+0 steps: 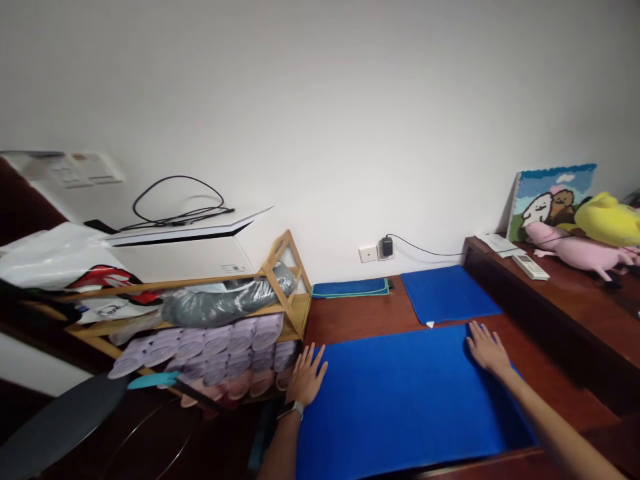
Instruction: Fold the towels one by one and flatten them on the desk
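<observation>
A large blue cloth (pixel 400 400) lies spread on the reddish-brown wooden surface in front of me. My left hand (pixel 307 379), with a watch on the wrist, rests at the cloth's left edge, fingers apart. At the far right corner of the cloth lies my right hand (pixel 487 347), palm down with fingers stretched out. Neither hand holds anything. Beyond it, a smaller blue cloth (pixel 450 293) lies flat, with a small white tag at its near edge. A folded blue cloth with green edging (pixel 350 288) sits against the wall.
On the left, a wooden rack (pixel 295 313) holds several lilac and pink slippers (pixel 220 347), a plastic-wrapped grey bundle (pixel 230 303) and a white box (pixel 185 253). A plugged-in black adapter (pixel 387 246) trails a cable rightward. A raised ledge at right carries a remote (pixel 531 267) and plush toys (pixel 580 253).
</observation>
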The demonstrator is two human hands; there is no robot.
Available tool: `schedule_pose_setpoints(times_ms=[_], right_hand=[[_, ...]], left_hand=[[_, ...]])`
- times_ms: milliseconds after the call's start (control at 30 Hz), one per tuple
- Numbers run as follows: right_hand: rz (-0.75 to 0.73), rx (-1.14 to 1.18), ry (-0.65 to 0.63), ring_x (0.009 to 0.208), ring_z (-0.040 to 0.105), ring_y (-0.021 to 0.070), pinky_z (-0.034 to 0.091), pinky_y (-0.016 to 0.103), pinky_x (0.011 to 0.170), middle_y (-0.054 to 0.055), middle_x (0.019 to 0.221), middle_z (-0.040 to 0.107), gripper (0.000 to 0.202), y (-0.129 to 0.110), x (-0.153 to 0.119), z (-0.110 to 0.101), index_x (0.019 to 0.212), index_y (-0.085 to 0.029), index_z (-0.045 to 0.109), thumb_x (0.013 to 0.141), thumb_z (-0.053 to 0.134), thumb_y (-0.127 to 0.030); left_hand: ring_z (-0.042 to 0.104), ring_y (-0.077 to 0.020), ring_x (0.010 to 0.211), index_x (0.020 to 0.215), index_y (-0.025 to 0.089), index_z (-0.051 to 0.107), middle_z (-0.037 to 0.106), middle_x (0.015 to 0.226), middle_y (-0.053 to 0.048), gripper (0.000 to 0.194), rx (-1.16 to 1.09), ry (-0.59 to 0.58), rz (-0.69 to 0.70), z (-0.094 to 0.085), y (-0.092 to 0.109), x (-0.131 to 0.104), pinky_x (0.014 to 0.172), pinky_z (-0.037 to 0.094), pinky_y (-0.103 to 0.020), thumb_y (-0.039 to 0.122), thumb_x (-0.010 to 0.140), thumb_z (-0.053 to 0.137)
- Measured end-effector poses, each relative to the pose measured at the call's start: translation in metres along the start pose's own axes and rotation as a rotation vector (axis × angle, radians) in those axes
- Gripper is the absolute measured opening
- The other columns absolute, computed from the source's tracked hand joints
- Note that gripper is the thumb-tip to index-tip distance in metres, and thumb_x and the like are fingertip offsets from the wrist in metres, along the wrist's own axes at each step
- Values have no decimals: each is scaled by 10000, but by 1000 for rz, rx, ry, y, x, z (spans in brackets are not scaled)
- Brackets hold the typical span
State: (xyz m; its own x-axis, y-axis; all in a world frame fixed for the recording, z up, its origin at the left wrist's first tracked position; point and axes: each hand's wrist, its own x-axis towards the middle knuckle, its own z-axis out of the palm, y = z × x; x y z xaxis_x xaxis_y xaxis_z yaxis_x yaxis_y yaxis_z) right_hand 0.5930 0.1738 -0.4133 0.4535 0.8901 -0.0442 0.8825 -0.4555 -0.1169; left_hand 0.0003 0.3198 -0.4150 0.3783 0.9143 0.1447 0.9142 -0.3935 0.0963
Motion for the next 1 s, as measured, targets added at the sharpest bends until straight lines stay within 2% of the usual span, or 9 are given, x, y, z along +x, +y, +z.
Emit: schedule_pose_setpoints(times_ms=[100,233,300,367,500,667,767,867,1000], right_hand=[[-230,98,97,1593,254,297,148,544,1305,97,1681,375,688,-89,-29,-3,1641,-163,366,1042,176,-441],[-570,263,-13,1597,246,256,171,510,1310,47,1701,325,661,-221,-69,-2,1659,-219,317,1069,211,-497],[-643,283,-78,1600,235,254,167,501,1311,61,1706,307,666,-264,-79,-1,1662,-199,300,1073,233,-502],[-671,282,-115,1603,223,260,159,511,1312,77,1710,290,680,-280,-78,2,1661,-185,294,1073,246,-523],[-614,252,-89,1603,222,262,153,543,1309,68,1711,285,693,-223,-59,9,1665,-228,282,1065,257,-575],[-249,117,-36,1607,201,268,165,545,1303,59,1721,271,713,-61,-21,7,1672,-220,269,1053,211,-569],[-37,40,-42,1615,166,265,164,521,1306,66,1736,226,740,13,-5,4,1680,-154,219,1043,179,-526],[19,25,-33,1620,141,251,153,483,1311,61,1743,212,761,40,1,7,1683,-127,189,1035,140,-523],[9,34,-15,1621,141,249,146,476,1310,58,1743,227,770,37,1,10,1683,-137,202,1028,120,-534]], left_hand=[[298,-296,1586,1628,337,365,344,1714,-63,584,-5,10,-5,2,0,0,1277,268,-540,537,1079,341],[286,-298,1590,1630,336,359,335,1718,-66,586,-7,-3,-9,2,1,0,1275,273,-538,538,1080,337],[287,-292,1590,1633,329,352,325,1722,-71,588,-5,-8,-8,2,0,0,1276,273,-530,535,1083,325],[299,-288,1586,1634,326,352,327,1721,-73,590,-2,-9,-8,3,-1,1,1274,278,-524,536,1083,322],[315,-298,1579,1630,332,362,353,1711,-67,594,-3,10,-5,4,-3,2,1266,294,-532,548,1078,326],[327,-299,1573,1630,319,368,363,1708,-75,595,0,16,9,3,-2,3,1261,299,-534,539,1079,318],[338,-303,1569,1630,314,369,376,1701,-80,597,6,12,12,4,-3,4,1256,305,-539,536,1079,310],[358,-314,1558,1627,305,379,388,1695,-90,596,28,26,29,6,-6,5,1246,316,-548,525,1077,312],[352,-323,1561,1624,283,389,377,1697,-105,603,66,8,29,7,-8,7,1239,329,-550,517,1073,314]])
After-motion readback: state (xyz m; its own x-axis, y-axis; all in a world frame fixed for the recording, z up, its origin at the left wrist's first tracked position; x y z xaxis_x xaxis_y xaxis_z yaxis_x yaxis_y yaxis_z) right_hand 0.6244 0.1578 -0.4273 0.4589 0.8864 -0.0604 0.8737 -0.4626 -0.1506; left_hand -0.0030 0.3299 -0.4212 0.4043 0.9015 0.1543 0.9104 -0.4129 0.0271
